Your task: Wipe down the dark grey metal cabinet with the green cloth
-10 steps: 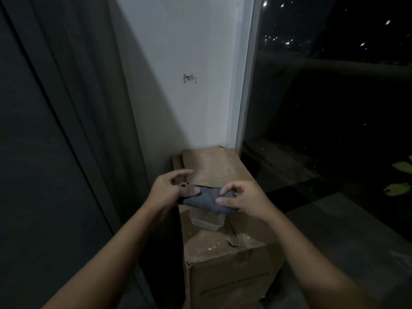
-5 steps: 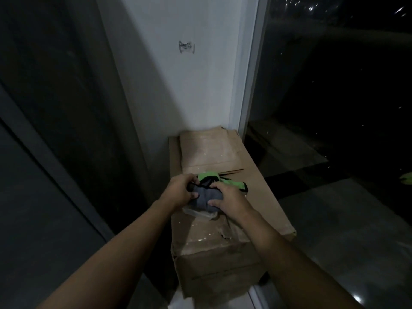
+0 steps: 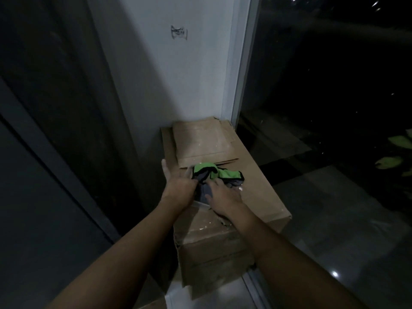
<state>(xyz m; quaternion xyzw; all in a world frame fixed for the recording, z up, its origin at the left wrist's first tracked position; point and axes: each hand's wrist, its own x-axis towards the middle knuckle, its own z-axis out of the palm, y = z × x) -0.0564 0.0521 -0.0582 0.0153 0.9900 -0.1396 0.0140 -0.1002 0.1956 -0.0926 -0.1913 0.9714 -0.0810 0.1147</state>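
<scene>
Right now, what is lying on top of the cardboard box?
The green cloth, crumpled, with the left hand and right hand on it, and a flat cardboard sheet farther back. A clear plastic edge shows under the cloth; the rest of it is covered.

Soft fabric on the green cloth: bright green on one face, dull grey on the other, dark edging all round. Under it the cardboard box is matt brown, pale-speckled, torn rough at the near edge. Left, the cabinet: dark grey metal, smooth, barely any sheen. Right, the floor tiles are glossy, catching a light.
</scene>
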